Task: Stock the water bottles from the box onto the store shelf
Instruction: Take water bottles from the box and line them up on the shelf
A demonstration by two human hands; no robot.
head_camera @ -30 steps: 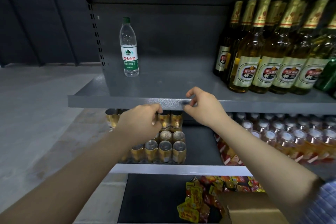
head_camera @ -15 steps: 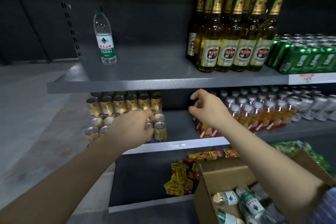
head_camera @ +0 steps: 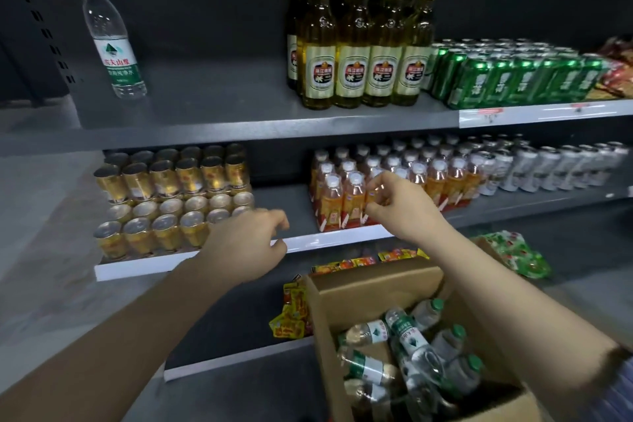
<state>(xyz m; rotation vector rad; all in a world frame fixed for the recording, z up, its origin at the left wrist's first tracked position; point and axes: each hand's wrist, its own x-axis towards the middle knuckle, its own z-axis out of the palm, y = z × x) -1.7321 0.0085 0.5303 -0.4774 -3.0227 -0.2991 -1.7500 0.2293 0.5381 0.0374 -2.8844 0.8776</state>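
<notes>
Open brown cardboard box [head_camera: 373,288], nearest, holds jumbled clear plastic water bottles [head_camera: 411,349]. Above box, left hand [head_camera: 245,247] and right hand [head_camera: 402,204] hover empty, fingers loosely curled. Farthest, 1 green-capped water bottle [head_camera: 114,44] upright on grey metal shelf [head_camera: 219,106].
</notes>
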